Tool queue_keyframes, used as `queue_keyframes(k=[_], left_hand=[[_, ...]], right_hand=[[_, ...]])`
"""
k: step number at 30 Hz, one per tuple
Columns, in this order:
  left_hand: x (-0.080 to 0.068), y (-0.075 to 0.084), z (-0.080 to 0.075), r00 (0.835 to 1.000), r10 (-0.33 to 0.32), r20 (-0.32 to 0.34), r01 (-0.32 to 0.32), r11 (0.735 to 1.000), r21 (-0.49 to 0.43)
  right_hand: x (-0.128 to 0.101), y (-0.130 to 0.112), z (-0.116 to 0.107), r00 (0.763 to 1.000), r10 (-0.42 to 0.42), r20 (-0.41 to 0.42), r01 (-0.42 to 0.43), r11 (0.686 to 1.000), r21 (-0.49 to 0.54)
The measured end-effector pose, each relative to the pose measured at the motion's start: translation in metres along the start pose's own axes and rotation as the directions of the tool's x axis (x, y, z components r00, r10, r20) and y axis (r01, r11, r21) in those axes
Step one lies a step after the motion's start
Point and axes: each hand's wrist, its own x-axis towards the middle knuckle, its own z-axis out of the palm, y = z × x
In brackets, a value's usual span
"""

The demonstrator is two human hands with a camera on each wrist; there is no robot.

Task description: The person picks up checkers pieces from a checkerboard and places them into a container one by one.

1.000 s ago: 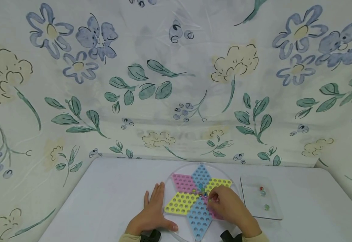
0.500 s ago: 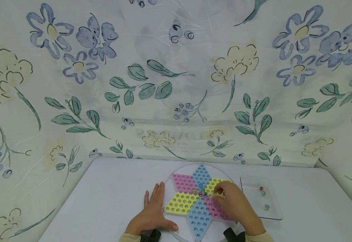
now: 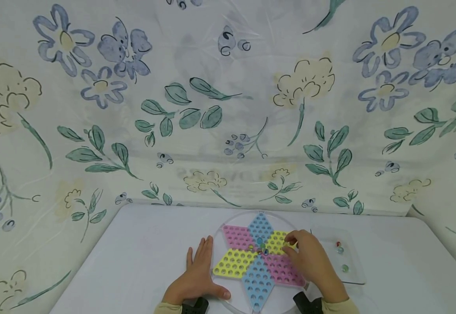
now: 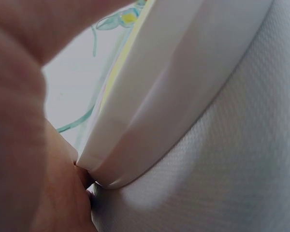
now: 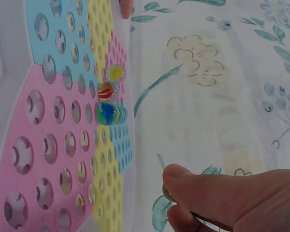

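Observation:
A star-shaped Chinese checkers board (image 3: 258, 279) with pink, yellow and blue points lies on the white table. Several glass marbles (image 3: 266, 252) are clustered at its centre; the right wrist view shows a blue-green marble (image 5: 106, 112), a red-streaked one and a yellow one. My left hand (image 3: 200, 272) is spread at the board's left edge, fingers straight, thumb by the rim. Above the board's yellow right-hand point is my right hand (image 3: 310, 257), its thumb and finger pinching a small greenish marble (image 5: 167, 194), mostly hidden by the thumb.
Right of the board stands a clear shallow tray (image 3: 355, 279) with a few marbles in it, partly behind my right hand. A floral cloth (image 3: 228, 131) hangs behind the table's far edge.
My right hand has moved from the board's centre rightward, over the yellow point towards the tray, uncovering the pink point. My left hand has stayed still.

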Motion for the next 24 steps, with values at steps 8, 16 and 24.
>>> queue_keyframes(k=[8, 16, 24], left_hand=[[0.003, -0.003, 0.002, 1.000, -0.006, -0.015, 0.006, 1.000, 0.004], [0.003, -0.004, 0.003, 1.000, -0.019, -0.013, 0.019, 1.000, 0.000], [0.002, -0.002, 0.002, 1.000, -0.021, -0.012, 0.021, 1.000, 0.006]], right_hand=[[0.001, 0.007, -0.006, 0.999, -0.031, -0.027, 0.032, 0.999, 0.027], [0.002, 0.012, -0.009, 0.999, 0.023, -0.041, -0.022, 1.000, 0.020], [0.002, 0.015, -0.018, 0.997, 0.041, -0.062, -0.040, 0.999, 0.021]])
